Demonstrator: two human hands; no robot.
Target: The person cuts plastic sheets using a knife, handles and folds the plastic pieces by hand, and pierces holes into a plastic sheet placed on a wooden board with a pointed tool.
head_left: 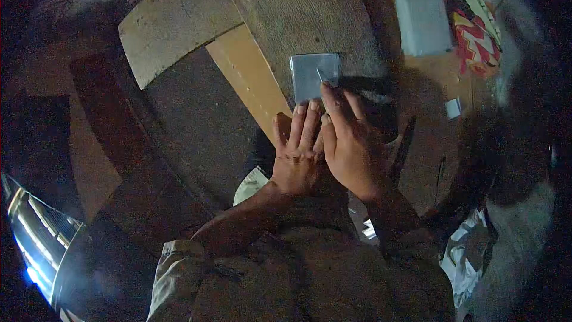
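Observation:
A small square stack of clear, greyish plastic sheets or bags (305, 74) lies on a worn brown board. My left hand (297, 158) is flat with its fingers stretched out, their tips on the near edge of the stack. To its right, my right hand (354, 143) reaches over the stack's right side with thumb and index finger bent together. From the index fingertip a thin, pale, pointed shape (320, 76) rises over the stack. Whether it is a lifted sheet corner or a slim tool I cannot tell.
An orange-tan strip (247, 74) and a worn wooden board (173, 30) lie to the left. At the upper right are a pile of clear plastic (420, 9), a red-and-yellow printed packet (476, 42) and a small white piece (453, 108). Crumpled plastic (465, 262) lies lower right.

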